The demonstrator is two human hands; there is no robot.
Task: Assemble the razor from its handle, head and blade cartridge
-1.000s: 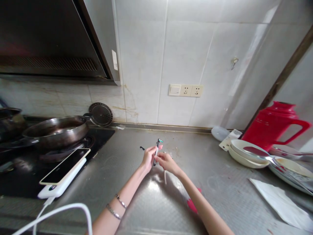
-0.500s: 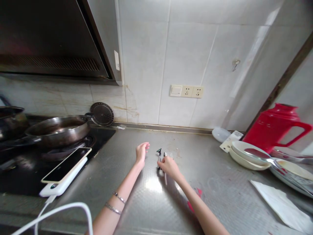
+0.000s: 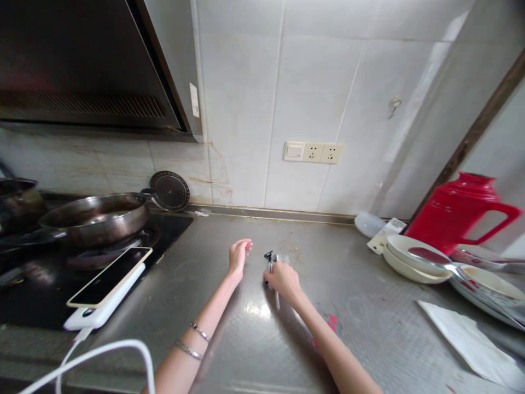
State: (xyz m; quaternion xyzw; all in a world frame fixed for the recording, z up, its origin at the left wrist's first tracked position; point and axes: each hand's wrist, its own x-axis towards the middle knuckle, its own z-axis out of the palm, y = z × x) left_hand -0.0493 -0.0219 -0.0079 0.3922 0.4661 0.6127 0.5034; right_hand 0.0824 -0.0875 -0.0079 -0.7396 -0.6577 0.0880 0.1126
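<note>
My right hand (image 3: 284, 279) is closed around the handle of a razor (image 3: 268, 256), its dark and green head sticking out at the far end. The hand is low over the steel counter (image 3: 361, 306). Beneath and beside it lie a clear plastic piece (image 3: 282, 258) and a thin whitish stick (image 3: 277, 301), both partly covered by my fingers. My left hand (image 3: 238, 258) rests to the left of the razor, apart from it, fingers loosely bent with nothing visible in them.
On the left stand a pan (image 3: 98, 219) on the black hob and a phone (image 3: 110, 276) lying on a white power bank (image 3: 102, 312) with a cable. Stacked bowls (image 3: 414, 268), a red thermos jug (image 3: 455, 213) and white paper (image 3: 467, 339) are on the right. A pink-red item (image 3: 331, 322) lies by my right forearm.
My left hand has let go of the razor and moved left. My right hand has brought the razor down to the counter, beside the clear piece.
</note>
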